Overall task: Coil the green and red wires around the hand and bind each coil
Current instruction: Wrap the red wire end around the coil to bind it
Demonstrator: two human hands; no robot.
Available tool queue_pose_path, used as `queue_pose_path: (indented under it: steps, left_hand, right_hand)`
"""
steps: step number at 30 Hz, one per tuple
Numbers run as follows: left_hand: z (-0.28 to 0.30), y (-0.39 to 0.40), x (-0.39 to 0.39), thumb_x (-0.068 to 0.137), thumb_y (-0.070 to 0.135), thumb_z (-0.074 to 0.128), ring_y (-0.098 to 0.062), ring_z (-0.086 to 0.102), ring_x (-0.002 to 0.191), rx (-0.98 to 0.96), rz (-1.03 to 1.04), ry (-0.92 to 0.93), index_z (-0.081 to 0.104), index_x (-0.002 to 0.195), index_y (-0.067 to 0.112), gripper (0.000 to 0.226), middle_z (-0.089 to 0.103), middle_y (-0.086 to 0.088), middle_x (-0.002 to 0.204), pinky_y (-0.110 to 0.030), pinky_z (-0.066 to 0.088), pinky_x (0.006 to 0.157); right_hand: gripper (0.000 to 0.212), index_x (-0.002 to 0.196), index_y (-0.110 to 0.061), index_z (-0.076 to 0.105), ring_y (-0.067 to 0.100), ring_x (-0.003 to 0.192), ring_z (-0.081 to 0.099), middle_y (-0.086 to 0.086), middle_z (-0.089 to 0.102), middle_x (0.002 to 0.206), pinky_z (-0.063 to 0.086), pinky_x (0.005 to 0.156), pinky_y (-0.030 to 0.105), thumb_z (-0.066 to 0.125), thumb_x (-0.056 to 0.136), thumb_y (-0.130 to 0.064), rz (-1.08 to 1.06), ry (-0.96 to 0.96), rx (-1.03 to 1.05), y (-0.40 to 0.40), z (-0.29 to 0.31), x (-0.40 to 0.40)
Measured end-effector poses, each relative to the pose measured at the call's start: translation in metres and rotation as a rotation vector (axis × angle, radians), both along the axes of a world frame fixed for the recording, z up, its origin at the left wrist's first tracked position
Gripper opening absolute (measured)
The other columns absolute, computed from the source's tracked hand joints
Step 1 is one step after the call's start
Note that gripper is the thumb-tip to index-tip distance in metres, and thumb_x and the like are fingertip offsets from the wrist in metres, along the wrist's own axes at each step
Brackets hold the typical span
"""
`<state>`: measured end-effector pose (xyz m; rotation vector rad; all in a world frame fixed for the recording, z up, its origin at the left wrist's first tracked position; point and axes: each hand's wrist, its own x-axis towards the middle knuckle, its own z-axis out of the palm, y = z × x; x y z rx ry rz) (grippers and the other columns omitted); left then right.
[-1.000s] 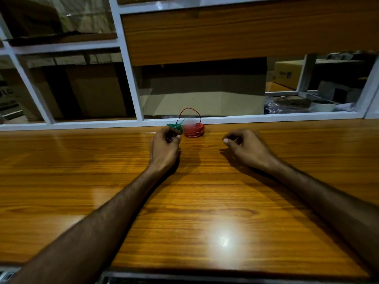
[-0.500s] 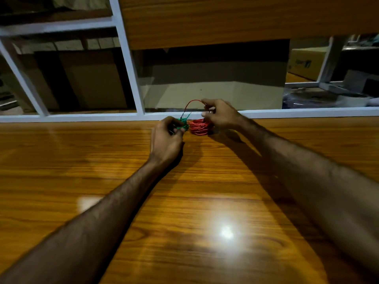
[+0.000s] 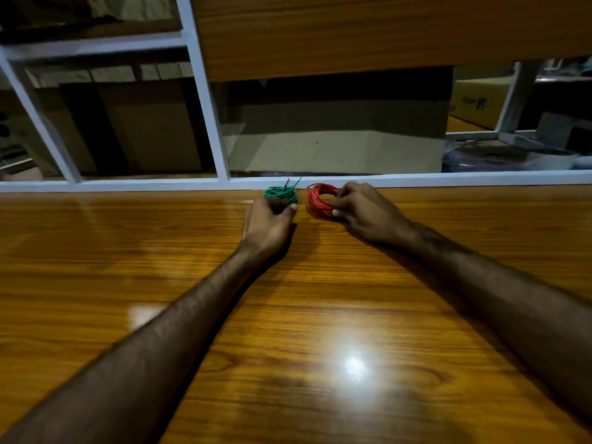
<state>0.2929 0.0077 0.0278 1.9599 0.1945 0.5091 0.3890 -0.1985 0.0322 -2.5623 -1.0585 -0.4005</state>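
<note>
Wooden table (image 3: 320, 315): far edge, left hand (image 3: 267, 224) grips green coil (image 3: 281, 194). Just beside it, right hand (image 3: 365, 213) pinches red coil (image 3: 318, 200).

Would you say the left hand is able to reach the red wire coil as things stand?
Probably yes. The red wire coil lies just beside the left hand, with bare wooden table between, though that hand grips the green wire coil and the right hand holds the red one.

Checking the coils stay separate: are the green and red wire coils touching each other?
Apart. The head view shows a strip of bare table between the green coil and the red coil.
</note>
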Motion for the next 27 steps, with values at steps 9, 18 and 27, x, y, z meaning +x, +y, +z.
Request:
queue_pose_path:
  steps: [9,18,27]
  left_hand:
    - [0.001,-0.013,0.015,0.098,0.048,0.067,-0.021,0.078,0.099,-0.167,-0.187,0.056,0.081,0.105,0.012,0.040,0.082,-0.005,0.099,-0.052,0.061,0.095]
    - [0.002,-0.017,0.025,0.099,0.002,0.063,-0.028,0.075,0.110,-0.385,-0.155,0.019,0.068,0.126,-0.006,0.028,0.075,-0.016,0.121,-0.050,0.060,0.098]
    - [0.007,-0.023,0.016,0.104,0.000,0.055,-0.043,0.071,0.113,-0.641,-0.207,-0.097,0.070,0.125,-0.007,0.026,0.074,-0.026,0.118,-0.058,0.060,0.096]
  right_hand:
    - [0.036,0.136,-0.031,0.065,0.017,0.112,0.044,0.000,0.053,0.126,0.045,0.092,0.035,0.058,0.101,-0.033,0.003,-0.043,0.025,0.007,-0.005,-0.019]
    - [0.032,0.131,-0.034,0.067,0.016,0.109,0.048,-0.001,0.053,0.117,0.048,0.090,0.038,0.060,0.100,-0.033,0.014,-0.034,0.090,0.015,-0.005,-0.023]
    - [0.028,0.121,-0.004,0.072,0.000,0.102,0.046,0.004,0.041,0.123,0.052,0.067,0.007,0.069,0.093,-0.004,-0.023,0.352,0.821,0.031,0.013,-0.053]
